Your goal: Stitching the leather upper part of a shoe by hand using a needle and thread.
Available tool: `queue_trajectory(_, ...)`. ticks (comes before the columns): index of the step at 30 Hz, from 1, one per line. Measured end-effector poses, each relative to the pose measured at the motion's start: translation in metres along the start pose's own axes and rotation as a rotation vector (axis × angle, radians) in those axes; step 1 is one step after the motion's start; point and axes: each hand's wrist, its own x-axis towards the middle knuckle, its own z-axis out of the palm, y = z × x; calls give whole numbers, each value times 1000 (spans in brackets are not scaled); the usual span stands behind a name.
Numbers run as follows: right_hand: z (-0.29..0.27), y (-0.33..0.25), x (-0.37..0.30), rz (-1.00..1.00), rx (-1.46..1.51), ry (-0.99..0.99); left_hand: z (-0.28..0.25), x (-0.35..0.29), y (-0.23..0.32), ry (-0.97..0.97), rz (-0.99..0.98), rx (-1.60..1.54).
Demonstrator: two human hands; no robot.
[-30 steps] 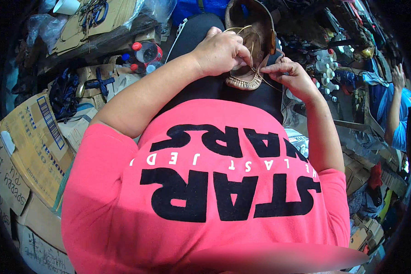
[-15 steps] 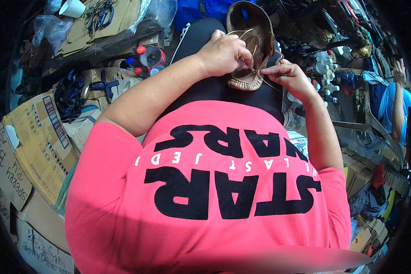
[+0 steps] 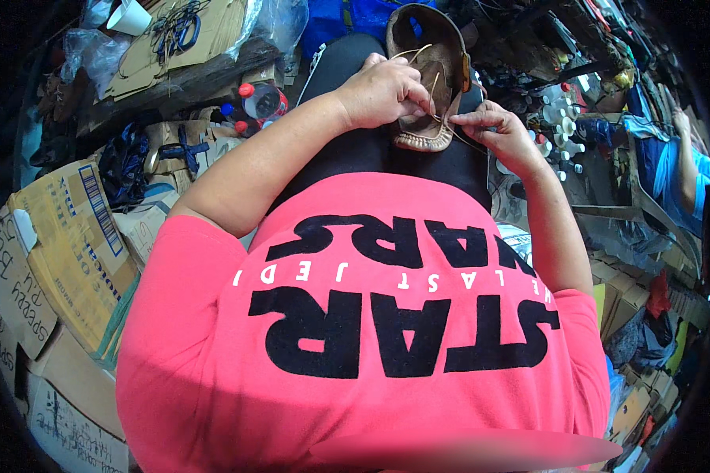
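A brown leather shoe upper (image 3: 426, 140) rests on my lap, its opening facing up and its gathered, stitched toe pointing toward me. My left hand (image 3: 390, 91) is closed over its left side, with thumb and finger pinching a tan lace (image 3: 412, 54) that loops above the shoe. At the shoe's right edge, my right hand (image 3: 497, 130) pinches a thin strand close to the rim. The two sets of fingertips nearly meet over the toe part. Where the strand passes through the leather is too small to tell.
To the left lie cardboard boxes (image 3: 75, 236) and a red-capped plastic bottle (image 3: 262, 102). A cardboard-covered surface (image 3: 205, 39) carries dark cords. Several small white bottles (image 3: 560, 126) stand to the right. Beyond them sits another person in blue (image 3: 678, 169).
Both hands keep nearly the same pinching pose at the shoe, with only slight shifts. The other person's raised arm at the far right has come down a little.
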Motion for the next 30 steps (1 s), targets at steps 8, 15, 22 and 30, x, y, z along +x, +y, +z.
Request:
queue_trajectory(8,-1,4,0,12,-100,-2,-1,3,-3,-3,21,-65)
queue_trajectory(15,20,5,-9,-123,-228,187,5,-9,21,59,-206,-44)
queue_trajectory(22,23,-5,-16,-260,-540,286,8,-23,25,194,-116,129)
queue_trajectory(30,36,2,-16,-214,-388,368,8,-24,32,79,-275,4)
